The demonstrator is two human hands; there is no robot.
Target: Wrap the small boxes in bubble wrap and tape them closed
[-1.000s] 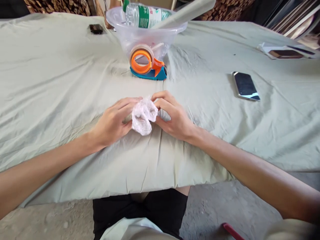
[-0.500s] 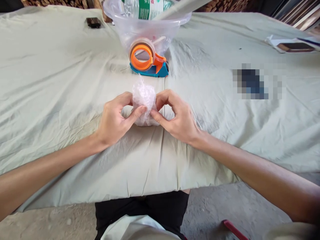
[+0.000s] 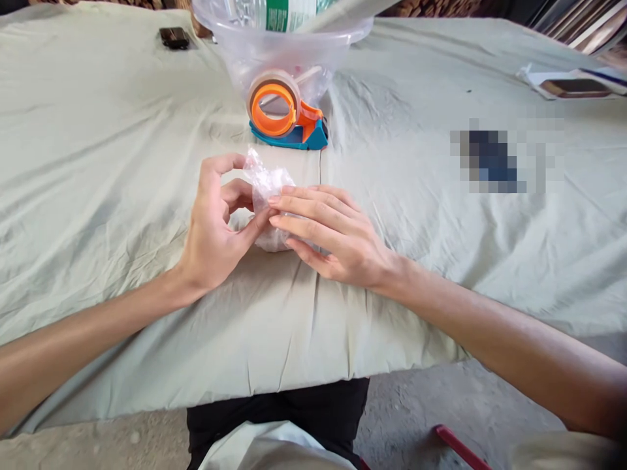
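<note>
A small bundle of clear bubble wrap [image 3: 269,186] rests on the cloth between my hands, its crumpled top corner sticking up. My left hand [image 3: 215,222] grips its left side, the thumb in front and the fingers curled behind. Across the right side and front of the bundle lies my right hand [image 3: 337,235], fingers stretched out and touching the plastic. Whatever the wrap contains is hidden. Just beyond the bundle stands an orange and blue tape dispenser [image 3: 313,134] with a roll of tape on it.
A pale cloth [image 3: 122,163] covers the table. Behind the dispenser is a translucent plastic basin [image 3: 289,49] holding a green-labelled bottle [image 3: 294,13]. A small black object [image 3: 174,38] lies back left, a phone [image 3: 575,88] back right. Something dark and pixelated [image 3: 492,160] lies on the right.
My right hand has gone from pinching the bundle's right side to lying across it with straightened fingers. My left fingers have lifted and spread a little, and the wrap's top leans further left.
</note>
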